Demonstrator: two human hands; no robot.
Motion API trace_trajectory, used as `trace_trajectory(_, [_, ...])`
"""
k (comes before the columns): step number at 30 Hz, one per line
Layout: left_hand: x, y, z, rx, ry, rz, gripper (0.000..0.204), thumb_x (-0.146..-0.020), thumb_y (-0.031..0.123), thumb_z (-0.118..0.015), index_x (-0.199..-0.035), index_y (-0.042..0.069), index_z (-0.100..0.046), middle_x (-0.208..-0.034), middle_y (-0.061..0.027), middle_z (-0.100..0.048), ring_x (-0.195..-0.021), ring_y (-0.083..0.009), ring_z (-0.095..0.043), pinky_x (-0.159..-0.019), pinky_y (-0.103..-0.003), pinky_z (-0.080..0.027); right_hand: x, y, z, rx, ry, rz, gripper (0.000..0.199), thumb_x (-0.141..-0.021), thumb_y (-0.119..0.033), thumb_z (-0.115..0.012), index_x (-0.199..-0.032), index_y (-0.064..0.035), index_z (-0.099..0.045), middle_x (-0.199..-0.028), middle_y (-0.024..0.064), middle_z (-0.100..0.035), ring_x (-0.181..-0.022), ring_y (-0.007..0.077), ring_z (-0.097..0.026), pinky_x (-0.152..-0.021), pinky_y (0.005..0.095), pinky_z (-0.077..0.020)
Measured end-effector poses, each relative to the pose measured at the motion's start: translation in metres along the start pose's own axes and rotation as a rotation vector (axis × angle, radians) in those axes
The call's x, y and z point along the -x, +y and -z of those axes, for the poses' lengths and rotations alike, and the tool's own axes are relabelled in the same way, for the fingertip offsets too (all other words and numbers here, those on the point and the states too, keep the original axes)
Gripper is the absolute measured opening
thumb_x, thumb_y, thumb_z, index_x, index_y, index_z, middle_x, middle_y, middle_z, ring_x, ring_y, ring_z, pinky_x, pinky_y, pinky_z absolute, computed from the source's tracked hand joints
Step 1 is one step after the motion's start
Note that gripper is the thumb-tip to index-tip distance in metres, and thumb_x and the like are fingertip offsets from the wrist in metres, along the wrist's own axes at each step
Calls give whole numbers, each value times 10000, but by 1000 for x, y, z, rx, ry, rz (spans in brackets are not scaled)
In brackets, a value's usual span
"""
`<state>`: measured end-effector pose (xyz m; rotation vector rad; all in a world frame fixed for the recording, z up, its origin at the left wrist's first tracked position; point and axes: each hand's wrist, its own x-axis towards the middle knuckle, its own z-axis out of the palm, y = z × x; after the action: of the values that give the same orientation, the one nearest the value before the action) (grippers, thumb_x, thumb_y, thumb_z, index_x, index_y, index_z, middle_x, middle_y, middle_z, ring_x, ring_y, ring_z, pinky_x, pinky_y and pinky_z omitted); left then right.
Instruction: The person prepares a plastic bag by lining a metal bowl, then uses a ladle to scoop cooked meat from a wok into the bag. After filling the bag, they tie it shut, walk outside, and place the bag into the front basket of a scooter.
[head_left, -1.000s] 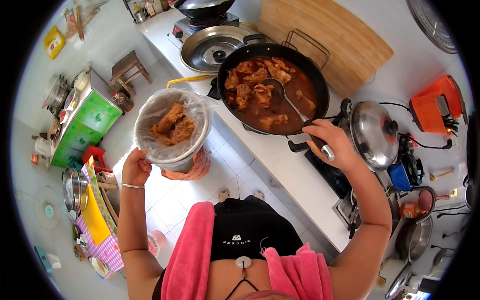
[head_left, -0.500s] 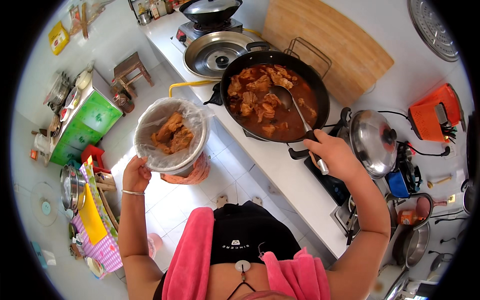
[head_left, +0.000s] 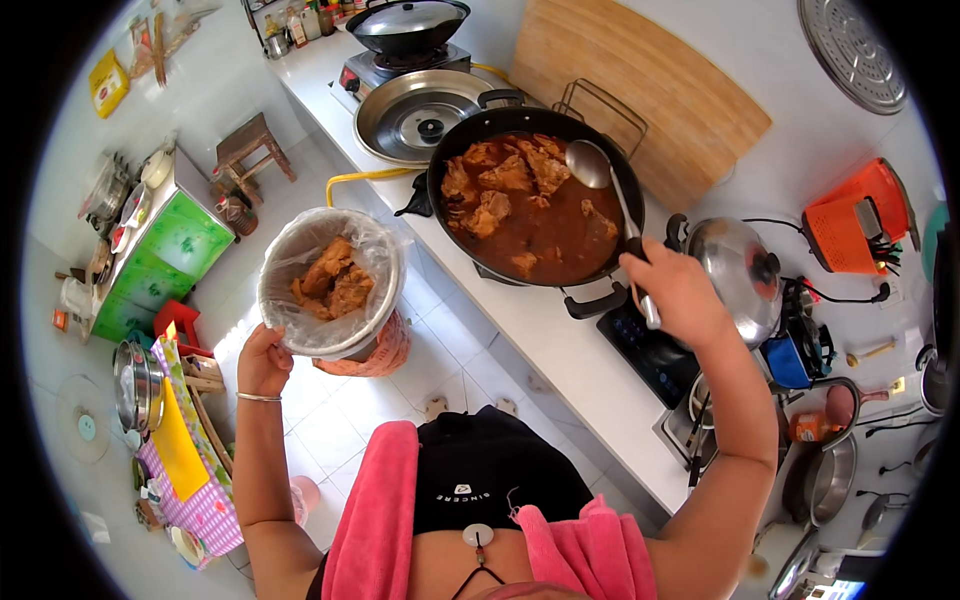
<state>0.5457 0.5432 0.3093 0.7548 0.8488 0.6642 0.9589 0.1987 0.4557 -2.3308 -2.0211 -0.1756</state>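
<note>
My right hand point(head_left: 672, 288) is closed round the dark and silver handle of a ladle point(head_left: 590, 164). The ladle's bowl is over the far right part of a large black wok point(head_left: 437, 190), and its hollow looks bare of meat. Reddish-brown stew point(head_left: 560, 235) with several chunks of meat fills the wok. On the left, my left hand point(head_left: 265, 358) grips the rim of a bucket point(head_left: 392, 322) lined with a clear plastic bag point(head_left: 285, 255). Cooked meat pieces point(head_left: 335, 280) lie inside the bag. The bucket is held off to the left of the counter, tilted toward me.
Behind the wok, a wide steel lid point(head_left: 375, 112) lies on the white counter point(head_left: 590, 385). A wooden board point(head_left: 640, 80) leans on the wall. To the wok's right stand a domed steel lid point(head_left: 735, 260) and a black cooktop point(head_left: 645, 355). A wooden stool point(head_left: 250, 145) stands at far left.
The ladle has risen from the stew's middle toward the wok's far right side, its bowl now above the stew. The whole view has shifted slightly; my left hand keeps its grip on the bucket.
</note>
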Motion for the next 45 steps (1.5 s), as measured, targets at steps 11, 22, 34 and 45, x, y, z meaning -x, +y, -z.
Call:
trace_trajectory(11, [1,0,-6,-11,-24,26,120,-825,51,-536,-942,28,-552,-669,2,-562,-457,-54,-481,-354,-161,-381,-26,57,-58,100,-182,-15,283,-655,16,-617,-919,-44,-535,-874,168,-509,-801,352,-565,-658,424,-463])
trace_trajectory(22, [7,-4,-1,-31,-3,6,92,-819,62,-552,-906,32,-556,-632,-7,-558,-427,-62,-470,-350,-169,-376,-29,71,-36,-489,141,-168,165,-753,-37,-629,-916,-13,-646,-815,111,-655,-750,191,-640,-699,282,-498])
trace_trajectory(34, [1,-3,-8,-17,-31,23,103,-823,73,-556,-917,30,-562,-624,-12,-566,-407,-59,-466,-343,-169,-377,-4,78,-55,-1384,413,-758,188,-817,-40,-606,-994,25,-608,-895,122,-644,-739,203,-678,-621,252,-547])
trace_trajectory(45, [2,-3,-12,-25,-9,52,93,-823,46,-530,-908,24,-558,-628,-7,-547,-428,-53,-448,-355,-164,-354,10,69,-36,-1382,584,-789,202,-820,-51,-596,-1002,36,-596,-885,140,-641,-734,209,-680,-631,254,-545])
